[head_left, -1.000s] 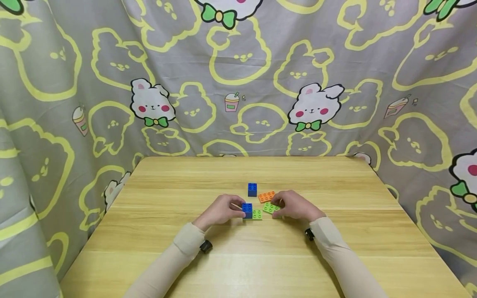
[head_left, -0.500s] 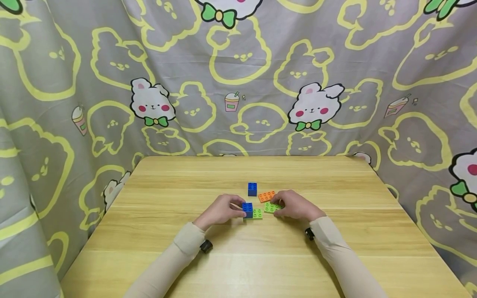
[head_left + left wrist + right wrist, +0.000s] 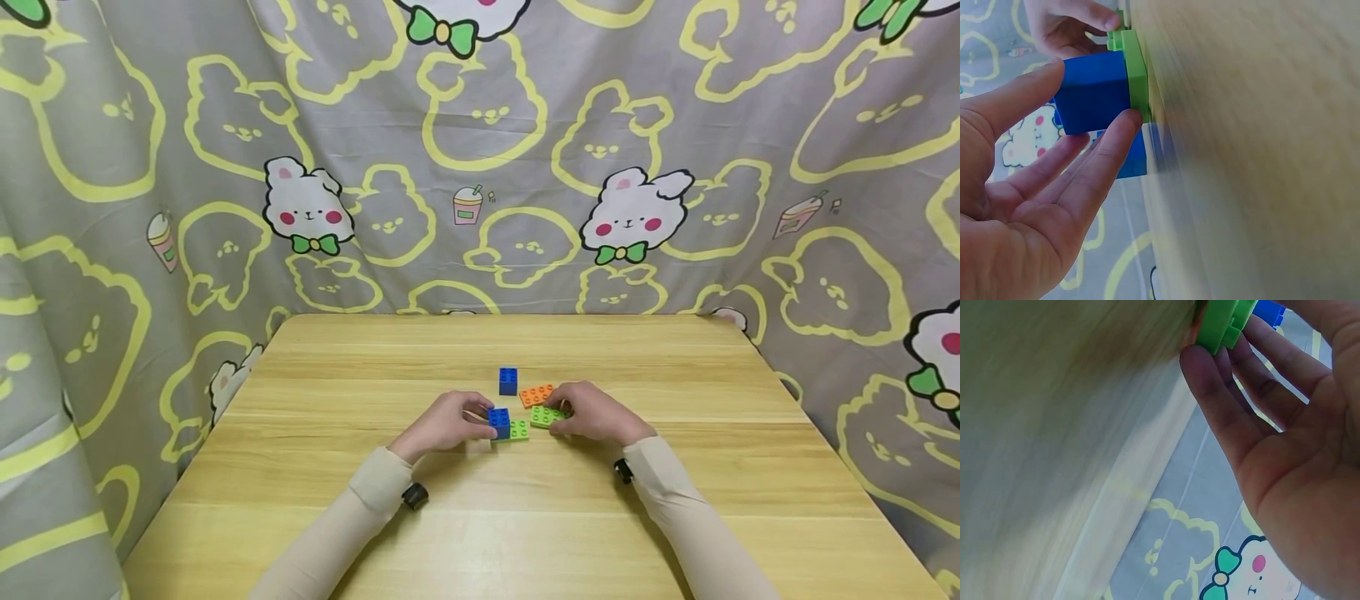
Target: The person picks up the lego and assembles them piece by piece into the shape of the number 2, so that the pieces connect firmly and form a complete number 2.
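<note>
My left hand [image 3: 448, 423] grips a blue brick [image 3: 498, 423] between thumb and fingers. The brick sits on the left end of a light-green plate [image 3: 519, 430], whose right-hand studs show. In the left wrist view, thumb and fingertips press opposite sides of the blue brick [image 3: 1094, 90], a finger reaching the green plate's edge [image 3: 1137, 75]. My right hand [image 3: 592, 413] pinches a second light-green plate [image 3: 543, 416], just right of the first; its right end is hidden under the fingers. The right wrist view shows this green plate [image 3: 1217, 325] at the fingertips.
Behind the hands, another blue brick [image 3: 507, 381] stands on the wooden table [image 3: 390, 358]. An orange studded plate [image 3: 536, 395] lies by the right fingers, partly covered by them. A patterned grey curtain [image 3: 525, 150] hangs around the table.
The green plate in my right hand has turned slightly, its long side now more level with the other plate. My left hand stays on the blue brick, nearly unmoved.
</note>
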### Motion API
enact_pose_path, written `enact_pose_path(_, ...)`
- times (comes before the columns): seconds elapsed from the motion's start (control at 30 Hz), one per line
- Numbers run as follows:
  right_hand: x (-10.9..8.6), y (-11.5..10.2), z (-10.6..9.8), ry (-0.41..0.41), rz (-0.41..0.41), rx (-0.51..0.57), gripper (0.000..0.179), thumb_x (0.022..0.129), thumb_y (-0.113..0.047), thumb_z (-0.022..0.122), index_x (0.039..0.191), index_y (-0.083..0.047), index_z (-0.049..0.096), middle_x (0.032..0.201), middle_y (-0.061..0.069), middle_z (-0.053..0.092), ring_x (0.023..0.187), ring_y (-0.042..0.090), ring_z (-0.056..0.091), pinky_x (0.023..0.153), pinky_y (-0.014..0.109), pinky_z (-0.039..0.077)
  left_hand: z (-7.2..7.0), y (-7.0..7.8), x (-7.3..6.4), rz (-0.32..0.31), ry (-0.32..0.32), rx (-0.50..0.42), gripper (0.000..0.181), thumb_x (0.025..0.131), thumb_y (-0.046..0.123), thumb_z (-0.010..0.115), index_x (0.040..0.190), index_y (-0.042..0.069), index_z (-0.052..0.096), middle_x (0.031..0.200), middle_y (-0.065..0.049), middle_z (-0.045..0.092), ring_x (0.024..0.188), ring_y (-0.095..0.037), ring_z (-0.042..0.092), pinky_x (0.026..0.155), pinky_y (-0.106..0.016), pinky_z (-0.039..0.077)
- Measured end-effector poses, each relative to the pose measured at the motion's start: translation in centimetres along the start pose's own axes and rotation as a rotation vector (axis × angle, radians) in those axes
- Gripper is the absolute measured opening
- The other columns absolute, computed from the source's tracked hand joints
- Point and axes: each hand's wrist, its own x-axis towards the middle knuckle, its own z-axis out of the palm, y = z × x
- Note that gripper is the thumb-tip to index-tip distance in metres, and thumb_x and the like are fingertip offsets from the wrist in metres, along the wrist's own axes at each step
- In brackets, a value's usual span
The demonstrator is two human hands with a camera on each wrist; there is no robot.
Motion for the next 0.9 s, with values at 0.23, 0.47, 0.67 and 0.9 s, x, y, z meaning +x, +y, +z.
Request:
enact_pose_path(0.23, -0.3, -0.4, -0.4, 0.018, -0.017, 0.019, 0.036, 0.086, -0.015, 0.084, 0.119, -0.004, 0.073, 0.107, 0.002, 0.072, 0.091, 0.015, 0.063, 0.082, 0.035, 0.055, 0.0, -0.1, 0.1, -0.004, 0.000, -0.046, 0.037, 0.089, 0.021, 0.082, 0.119, 0.004, 0.068, 0.115, -0.010, 0.073, 0.105, -0.024, 0.071, 0.091, -0.040, 0.058)
enact_pose_path(0.47, -0.5, -0.8, -1.0, 0.047, -0.017, 0.021, 0.033, 0.089, -0.016, 0.081, 0.120, -0.005, 0.073, 0.107, 0.002, 0.072, 0.091, 0.016, 0.064, 0.080, 0.033, 0.055, 0.0, -0.3, 0.2, 0.004, 0.001, -0.047, 0.033, 0.090, 0.022, 0.081, 0.116, 0.005, 0.069, 0.114, -0.009, 0.072, 0.104, -0.024, 0.071, 0.091, -0.040, 0.058)
enact_pose_path(0.67, -0.5, -0.9, -1.2, 0.070, 0.001, 0.013, 0.035, 0.090, -0.018, 0.080, 0.122, -0.006, 0.072, 0.107, 0.001, 0.070, 0.093, 0.014, 0.062, 0.080, 0.034, 0.055, 0.0, -0.5, 0.2, -0.003, 0.000, -0.050, 0.036, 0.090, 0.022, 0.081, 0.119, 0.005, 0.069, 0.115, -0.009, 0.073, 0.105, -0.024, 0.071, 0.092, -0.040, 0.058)
enact_pose_path(0.9, -0.6, -1.2, -1.5, 0.122, -0.039, 0.029, 0.031, 0.090, -0.014, 0.079, 0.120, -0.010, 0.073, 0.108, -0.001, 0.071, 0.093, 0.015, 0.063, 0.083, 0.037, 0.055, 0.0, -0.5, 0.3, -0.007, -0.001, -0.058, 0.036, 0.090, 0.024, 0.081, 0.119, 0.006, 0.069, 0.116, -0.009, 0.073, 0.107, -0.024, 0.070, 0.094, -0.042, 0.057)
